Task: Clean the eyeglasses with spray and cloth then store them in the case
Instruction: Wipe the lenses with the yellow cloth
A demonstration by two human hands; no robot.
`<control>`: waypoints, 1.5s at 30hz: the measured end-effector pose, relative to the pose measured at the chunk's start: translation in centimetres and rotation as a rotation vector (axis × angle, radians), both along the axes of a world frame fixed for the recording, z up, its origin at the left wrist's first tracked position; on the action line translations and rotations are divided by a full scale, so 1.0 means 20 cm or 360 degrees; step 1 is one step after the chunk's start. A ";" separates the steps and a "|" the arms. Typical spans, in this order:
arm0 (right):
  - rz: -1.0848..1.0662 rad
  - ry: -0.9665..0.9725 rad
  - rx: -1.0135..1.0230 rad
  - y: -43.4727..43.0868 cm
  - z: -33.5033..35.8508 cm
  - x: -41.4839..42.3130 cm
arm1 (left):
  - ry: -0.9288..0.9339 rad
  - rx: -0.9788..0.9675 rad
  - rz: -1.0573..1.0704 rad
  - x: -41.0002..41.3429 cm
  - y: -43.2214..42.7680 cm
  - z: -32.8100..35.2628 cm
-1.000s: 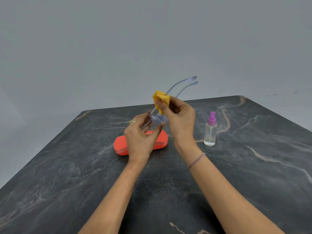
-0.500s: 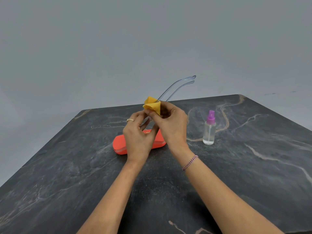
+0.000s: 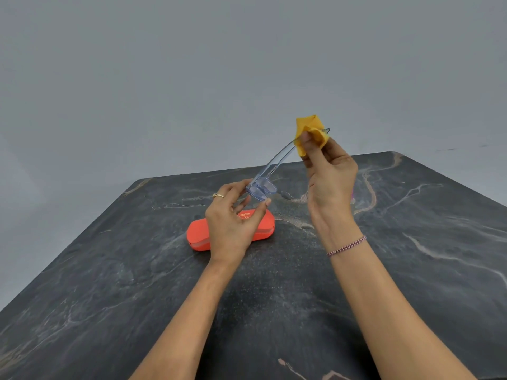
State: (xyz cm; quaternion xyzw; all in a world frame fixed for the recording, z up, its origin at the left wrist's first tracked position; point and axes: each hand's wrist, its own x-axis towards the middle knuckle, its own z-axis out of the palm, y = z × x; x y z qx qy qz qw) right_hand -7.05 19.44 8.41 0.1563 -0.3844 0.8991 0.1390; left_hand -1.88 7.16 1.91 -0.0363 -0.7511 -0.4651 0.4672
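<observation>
Since the earlier frames, the right hand (image 3: 330,176) has moved the folded yellow cloth (image 3: 311,133) from the lens end up to the temple tips of the clear blue-tinted plastic eyeglasses (image 3: 270,171). Its fingers (image 3: 306,138) pinch the cloth around the temple, wrist raised. The left hand (image 3: 230,223) grips the lens front between thumb and fingertips, above the closed orange oval case (image 3: 199,234) on the dark marbled desk (image 3: 109,283). The glasses tilt upward, clear of the desk.
</observation>
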 end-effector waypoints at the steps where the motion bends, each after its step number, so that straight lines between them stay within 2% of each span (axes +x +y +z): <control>1: 0.0012 -0.0009 -0.0055 0.01 0.01 -0.01 | 0.0001 -0.0004 -0.0006 0.00 0.00 0.00; 5: 0.0071 -0.0041 -0.0251 0.03 0.02 -0.02 | 0.0019 -0.0054 0.0000 0.00 -0.02 0.00; 11: 0.0202 -0.0089 -0.0132 -0.03 -0.01 0.02 | 0.0014 -0.0094 0.0003 -0.01 -0.03 -0.01; 19: 0.0211 -0.0123 -0.0330 0.00 0.00 -0.01 | 0.0051 -0.0068 0.0015 -0.01 -0.04 0.00; 24: 0.0288 -0.0108 -0.0112 -0.05 -0.03 0.02 | 0.0078 -0.0113 0.0086 -0.02 -0.06 0.00; 33: 0.0362 0.0097 0.0555 -0.16 -0.13 0.05 | 0.0081 -0.0266 0.0172 -0.02 -0.08 0.00; 38: 0.0221 0.0198 0.0860 -0.19 -0.17 0.05 | 0.0077 -0.0339 0.0309 -0.02 -0.09 0.00; 41: 0.0173 0.0192 0.0917 -0.20 -0.19 0.05 | 0.0060 -0.0374 0.0340 -0.02 -0.09 0.00; 45: 0.0218 0.0182 0.0825 -0.19 -0.18 0.06 | 0.0040 -0.0392 0.0337 -0.02 -0.08 0.01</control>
